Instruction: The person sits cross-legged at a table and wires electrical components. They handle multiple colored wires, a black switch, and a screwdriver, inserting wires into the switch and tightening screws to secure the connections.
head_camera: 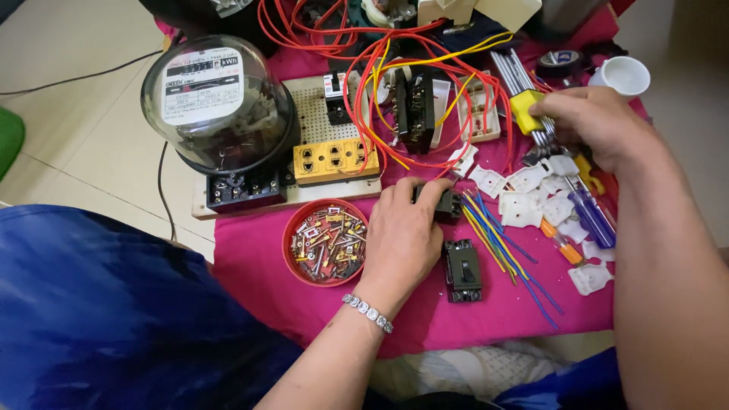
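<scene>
Two hands are at work on the pink cloth. Our left hand lies flat with its fingers curled over a small black breaker — it grips the near end, and the part's long axis runs left to right, pointing toward the loose yellow and blue wire strands just beside it. A second black breaker lies just right of that hand, long axis toward us. Our right hand is farther off, closed around the yellow holder of a hex key set. White plastic plates crowd the space between the hands; the red bowl of screws sits touching-close on the left — open room is only toward the cloth's near edge.
</scene>
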